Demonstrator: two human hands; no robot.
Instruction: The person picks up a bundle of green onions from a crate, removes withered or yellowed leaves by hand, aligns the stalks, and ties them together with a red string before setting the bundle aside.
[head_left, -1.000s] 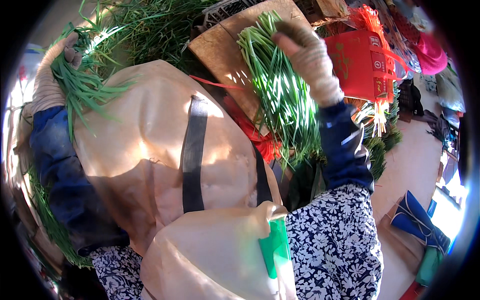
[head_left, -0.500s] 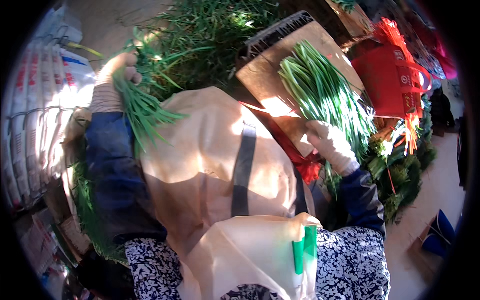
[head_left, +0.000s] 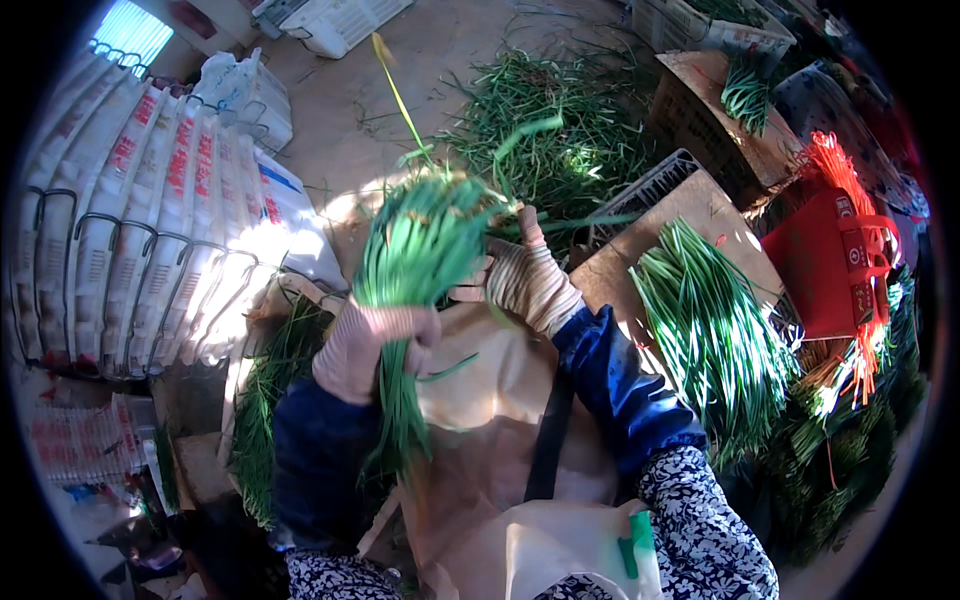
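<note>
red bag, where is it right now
In the head view, the red bag is on the right side, just right of the brown board bearing a bunch of green stalks, below upright red strands.

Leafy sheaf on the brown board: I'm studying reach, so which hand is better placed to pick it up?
Probably the right hand: it is nearer the sheaf, with its thumb spread from its fingers, while the left hand is wrapped around another green bunch.

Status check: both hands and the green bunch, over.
Left hand: gripping the green bunch. Right hand: close beside it, fingers spread, contact unclear. Second bunch on brown board to the right. Nothing visibly blocking either hand.
</note>
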